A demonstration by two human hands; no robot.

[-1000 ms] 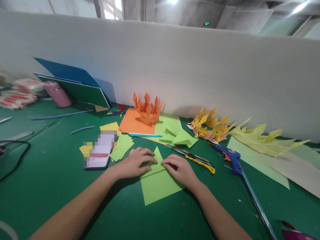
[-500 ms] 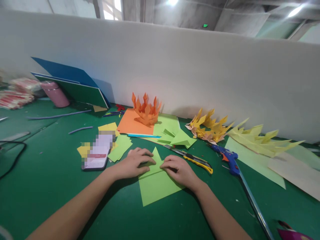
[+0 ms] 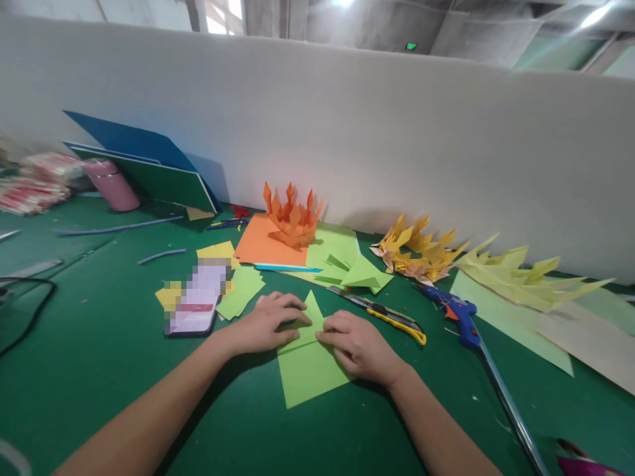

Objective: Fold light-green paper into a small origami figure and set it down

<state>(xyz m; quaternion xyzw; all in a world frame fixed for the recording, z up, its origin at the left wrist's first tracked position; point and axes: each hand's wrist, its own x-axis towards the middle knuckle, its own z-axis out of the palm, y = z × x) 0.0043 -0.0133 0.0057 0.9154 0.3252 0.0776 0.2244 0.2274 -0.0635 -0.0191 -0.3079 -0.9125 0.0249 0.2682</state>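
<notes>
A light green sheet of paper (image 3: 315,375) lies before me, its upper part folded into a pointed peak with a crease across the middle. On the paper's left side rests my left hand (image 3: 276,322), fingers stretched over it and the thumb apart from the index finger. My right hand (image 3: 361,346) has curled fingers, with the fingertips at the crease on the right side; it covers the sheet's right edge. Just beyond the right hand lies a yellow-and-black utility knife (image 3: 394,320), blade out. Left of the left hand are small green paper squares (image 3: 243,289).
A phone (image 3: 201,301) lies on yellow paper at left. Behind stand an orange paper crown (image 3: 296,228), a yellow one (image 3: 417,254) and a pale green one (image 3: 528,276). A blue glue gun (image 3: 461,314) with a long glue stick lies right. A pink bottle (image 3: 113,185) stands far left.
My right hand has shifted slightly, its fingertips now a little lower along the crease and more of its back turned up. The left hand stays in place on the paper. The view has moved slightly.
</notes>
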